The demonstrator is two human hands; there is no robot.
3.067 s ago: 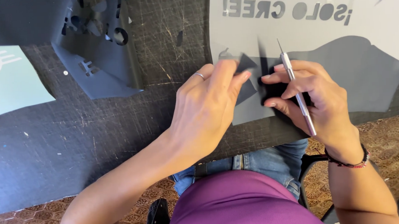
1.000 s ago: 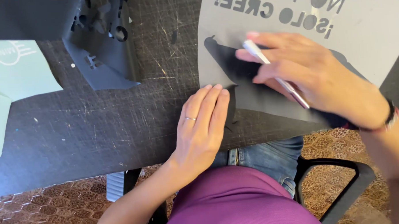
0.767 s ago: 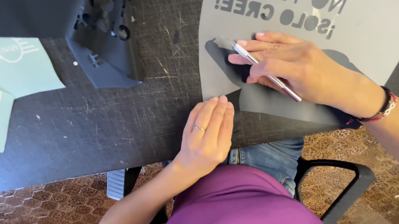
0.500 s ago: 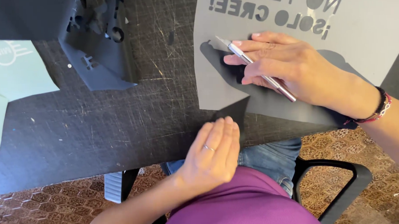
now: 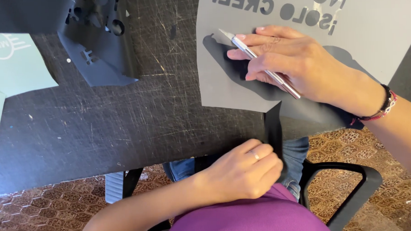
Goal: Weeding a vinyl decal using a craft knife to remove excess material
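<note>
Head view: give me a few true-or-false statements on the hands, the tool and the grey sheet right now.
1. The right hand holds a slim metal craft tool over the grey sheet. True.
2. The left hand presses flat on the middle of the grey sheet. False: it is at the table's near edge, pinching a dark strip that peels from the sheet.
3. The tool's tip points to the upper left of the picture. True.
4. The pale green sheets lie under the right hand. False: they lie at the far left of the black table.
</note>
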